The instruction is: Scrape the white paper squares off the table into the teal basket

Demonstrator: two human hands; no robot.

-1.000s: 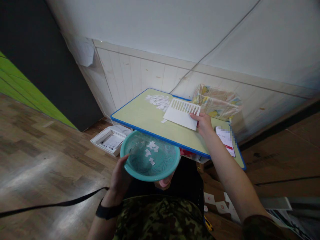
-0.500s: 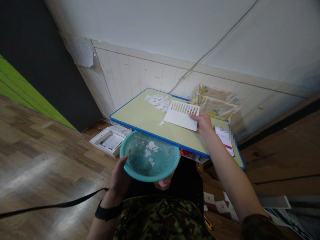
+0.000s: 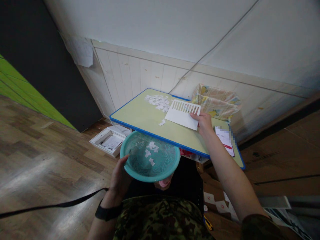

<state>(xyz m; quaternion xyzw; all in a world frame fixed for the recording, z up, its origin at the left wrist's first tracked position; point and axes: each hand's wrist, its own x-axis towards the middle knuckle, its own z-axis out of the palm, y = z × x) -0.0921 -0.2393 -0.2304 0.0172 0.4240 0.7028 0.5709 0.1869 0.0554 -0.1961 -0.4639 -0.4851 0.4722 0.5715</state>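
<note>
My left hand [image 3: 120, 178] grips the rim of a teal plastic colander [image 3: 140, 171] at its left side, just under the table's front edge. Several small white paper pieces [image 3: 152, 146] lie inside the colander. Over the table, my right hand [image 3: 203, 120] holds a flat white scraper [image 3: 181, 118] with a row of slots along its far side. The scraper's left edge is close to a pile of white paper pieces [image 3: 158, 101]. A few stray pieces [image 3: 162, 122] lie nearer the front. The left fingers under the colander are hidden.
The pale yellow table [image 3: 135, 113] has a blue edge and stands against the wall. A fabric-lined basket [image 3: 216, 101] sits at its back right, a phone [image 3: 225, 141] at its right end. An open white box [image 3: 110, 141] rests on the floor, left.
The scraper and my right hand have shifted very slightly right and away from me. The colander and my left hand stay practically in place.
</note>
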